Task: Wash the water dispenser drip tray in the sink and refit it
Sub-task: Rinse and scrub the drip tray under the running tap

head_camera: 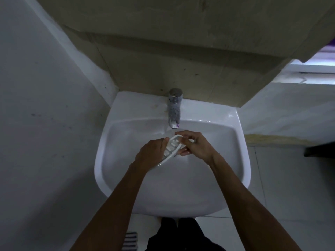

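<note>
The white drip tray (171, 146), oval with slotted openings, is held tilted over the middle of the white sink (112, 142), just below the tap spout. My left hand (151, 153) grips its left edge from the side. My right hand (196, 144) holds the far right end, fingers curled over the rim and thumb on the slotted face. The chrome tap (174, 107) stands at the back of the basin; a thin stream of water seems to fall from it onto the tray's far end.
The sink hangs in a narrow corner: a grey wall on the left, a beige tiled wall behind the tap. A dark ledge (320, 149) juts in at the right. White floor tiles and my dark trousers show below the basin.
</note>
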A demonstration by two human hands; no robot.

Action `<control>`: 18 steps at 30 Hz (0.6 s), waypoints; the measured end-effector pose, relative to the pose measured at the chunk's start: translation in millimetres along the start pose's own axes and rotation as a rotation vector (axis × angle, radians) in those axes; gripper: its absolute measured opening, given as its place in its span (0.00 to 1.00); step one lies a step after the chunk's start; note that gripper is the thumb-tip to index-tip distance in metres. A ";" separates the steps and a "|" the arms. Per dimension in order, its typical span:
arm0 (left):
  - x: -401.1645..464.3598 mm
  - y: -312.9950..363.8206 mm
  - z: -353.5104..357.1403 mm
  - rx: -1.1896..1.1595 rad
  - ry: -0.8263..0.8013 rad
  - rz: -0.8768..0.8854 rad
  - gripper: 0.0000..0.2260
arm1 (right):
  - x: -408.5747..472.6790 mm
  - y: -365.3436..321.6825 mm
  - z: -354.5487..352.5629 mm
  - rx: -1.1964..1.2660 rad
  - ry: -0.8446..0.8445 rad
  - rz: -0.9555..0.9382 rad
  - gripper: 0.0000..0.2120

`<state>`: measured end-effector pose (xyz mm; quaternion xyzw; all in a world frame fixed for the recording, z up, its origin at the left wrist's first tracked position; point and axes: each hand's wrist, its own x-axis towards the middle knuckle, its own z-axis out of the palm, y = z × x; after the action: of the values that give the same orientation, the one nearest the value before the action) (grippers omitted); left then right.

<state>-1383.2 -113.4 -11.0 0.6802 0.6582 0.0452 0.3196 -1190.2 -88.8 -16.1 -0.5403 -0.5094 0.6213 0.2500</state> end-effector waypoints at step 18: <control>8.1 -11.0 -16.8 0.237 -0.087 0.170 0.20 | 5.0 -23.7 -7.1 0.053 -0.080 0.114 0.10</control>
<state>-1399.8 -100.4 -6.1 0.7678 0.5843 -0.0357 0.2603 -1190.8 -73.4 4.0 -0.5363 -0.4707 0.6690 0.2081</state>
